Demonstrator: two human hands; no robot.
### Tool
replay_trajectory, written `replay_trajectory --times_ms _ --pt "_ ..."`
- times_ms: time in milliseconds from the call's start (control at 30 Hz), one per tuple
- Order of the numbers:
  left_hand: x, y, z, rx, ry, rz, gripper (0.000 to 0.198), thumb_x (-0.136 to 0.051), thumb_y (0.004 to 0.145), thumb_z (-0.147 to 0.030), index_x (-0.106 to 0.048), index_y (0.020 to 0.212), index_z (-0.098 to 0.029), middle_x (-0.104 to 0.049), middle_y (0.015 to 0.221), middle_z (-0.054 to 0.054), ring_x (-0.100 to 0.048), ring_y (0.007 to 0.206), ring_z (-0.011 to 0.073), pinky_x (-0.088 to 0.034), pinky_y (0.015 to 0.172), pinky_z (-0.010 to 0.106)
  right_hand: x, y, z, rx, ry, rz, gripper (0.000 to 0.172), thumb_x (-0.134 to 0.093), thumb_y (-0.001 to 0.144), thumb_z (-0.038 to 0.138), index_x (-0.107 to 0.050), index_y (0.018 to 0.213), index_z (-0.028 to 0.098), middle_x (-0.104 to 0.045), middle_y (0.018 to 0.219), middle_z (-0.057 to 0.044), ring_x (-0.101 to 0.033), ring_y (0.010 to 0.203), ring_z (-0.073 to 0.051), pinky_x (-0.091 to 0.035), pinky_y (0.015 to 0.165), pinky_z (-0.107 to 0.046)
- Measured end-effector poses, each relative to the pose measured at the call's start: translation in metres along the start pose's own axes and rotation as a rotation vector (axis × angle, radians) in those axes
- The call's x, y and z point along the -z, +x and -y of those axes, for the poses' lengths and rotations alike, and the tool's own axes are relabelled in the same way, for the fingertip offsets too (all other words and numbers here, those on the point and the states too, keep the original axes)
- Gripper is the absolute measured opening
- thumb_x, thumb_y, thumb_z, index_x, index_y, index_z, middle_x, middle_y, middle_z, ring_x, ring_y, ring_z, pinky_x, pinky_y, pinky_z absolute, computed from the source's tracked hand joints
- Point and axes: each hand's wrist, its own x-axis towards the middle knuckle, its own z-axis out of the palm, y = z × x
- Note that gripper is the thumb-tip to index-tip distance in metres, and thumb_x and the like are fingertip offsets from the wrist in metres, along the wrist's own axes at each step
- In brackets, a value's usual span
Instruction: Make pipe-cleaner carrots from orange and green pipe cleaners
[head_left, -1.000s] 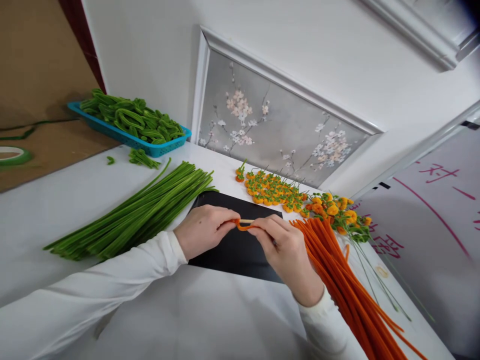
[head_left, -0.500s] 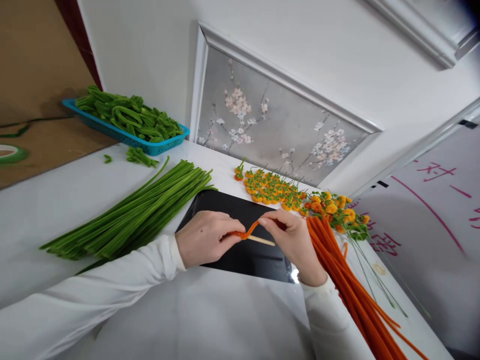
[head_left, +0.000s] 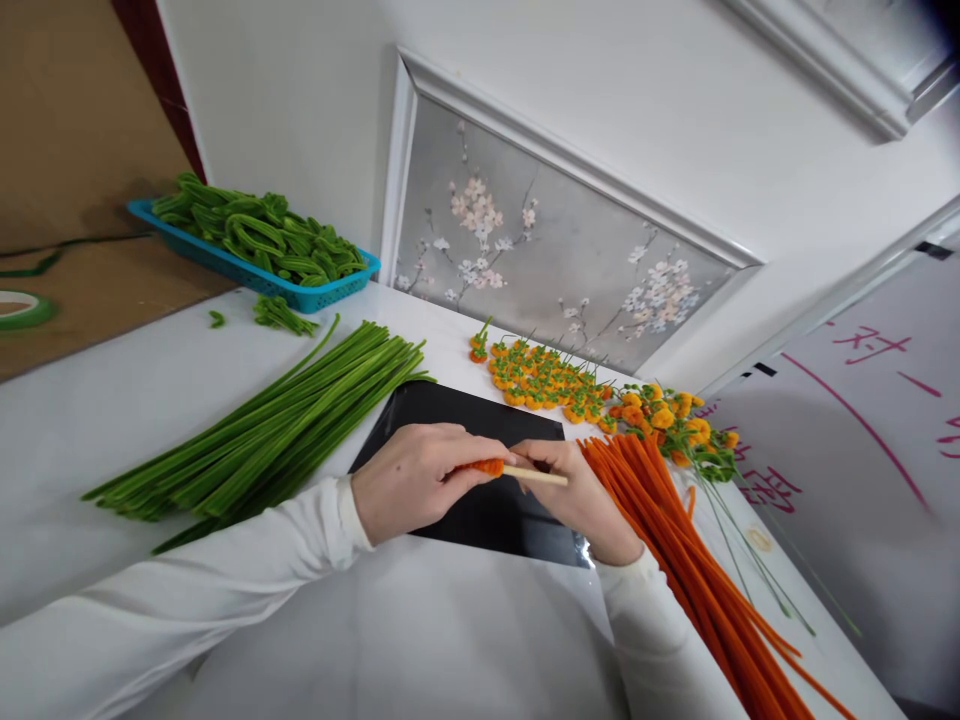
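Observation:
My left hand (head_left: 424,482) is closed in a pinch round a thin wooden stick (head_left: 541,475) and the orange pipe cleaner (head_left: 491,467) coiled on it. The bare end of the stick points right, across the fingers of my right hand (head_left: 589,505). That hand is closed, its fingertips just behind the stick; the loose end of the pipe cleaner is hidden there. Both hands are above a black mat (head_left: 487,537). Right beside my right wrist lies a bundle of orange pipe cleaners (head_left: 675,540).
Green pipe cleaners (head_left: 277,430) lie left of the mat. Behind them stands a blue basket (head_left: 315,295) of green loops. Rows of small orange flowers (head_left: 547,378) and a flower bunch (head_left: 664,415) are at the back. A framed picture (head_left: 540,240) leans behind; green tape (head_left: 26,312) is far left.
The orange strand stretched between my hands is now wound into a coil on the stick. My right hand has shifted slightly left and down, behind the stick. The left hand keeps its pinch.

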Motion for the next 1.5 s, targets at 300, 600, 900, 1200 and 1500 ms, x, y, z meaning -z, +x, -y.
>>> replay_trajectory --times_ms 300,600,900,1200,1500 --pt "0.001 0.004 0.002 0.287 -0.202 -0.142 0.023 -0.055 0.083 -0.019 -0.071 0.100 -0.017 -0.074 0.089 0.002 -0.068 0.075 0.0145 -0.052 0.068 0.021 -0.007 -0.004 0.013 0.029 -0.150 0.110 0.036 -0.047 0.091 0.032 -0.043 0.058 0.017 -0.031 0.055 0.006 -0.026 0.052 -0.007 -0.022 0.048 -0.022" --pt "0.013 0.013 0.001 0.350 -0.426 0.004 0.025 -0.050 0.086 -0.026 -0.071 0.078 -0.015 -0.074 0.081 0.001 -0.068 0.085 0.0162 -0.050 0.090 0.027 -0.005 -0.005 0.014 0.042 -0.185 0.079 0.033 -0.047 0.092 0.032 -0.049 0.062 0.017 -0.035 0.054 0.006 -0.029 0.050 -0.007 -0.024 0.047 -0.022" --pt "0.004 0.006 0.008 0.380 -0.248 -0.101 0.032 -0.057 0.082 -0.021 -0.065 0.113 -0.018 -0.074 0.100 0.003 -0.069 0.086 0.0173 -0.054 0.078 0.025 -0.004 -0.009 0.024 0.124 -0.340 0.046 0.034 -0.048 0.092 0.028 -0.052 0.060 0.018 -0.040 0.055 0.005 -0.034 0.052 -0.009 -0.028 0.050 -0.023" --pt "0.001 0.001 0.015 0.259 -0.077 -0.076 0.035 -0.046 0.090 -0.021 -0.059 0.122 -0.024 -0.072 0.103 0.001 -0.068 0.089 0.0154 -0.051 0.078 0.023 -0.003 -0.011 0.025 0.156 -0.405 0.013 0.029 -0.048 0.092 0.028 -0.058 0.066 0.019 -0.052 0.057 0.003 -0.044 0.053 -0.010 -0.034 0.052 -0.022" --pt "0.000 0.002 0.016 0.289 0.045 -0.034 0.021 -0.050 0.089 -0.027 -0.068 0.096 -0.020 -0.068 0.067 -0.002 -0.054 0.051 0.0100 -0.037 0.051 0.020 0.001 -0.014 0.023 0.234 -0.620 -0.127 0.020 -0.048 0.094 0.028 -0.066 0.093 0.021 -0.065 0.079 -0.003 -0.061 0.068 -0.014 -0.042 0.061 -0.023"
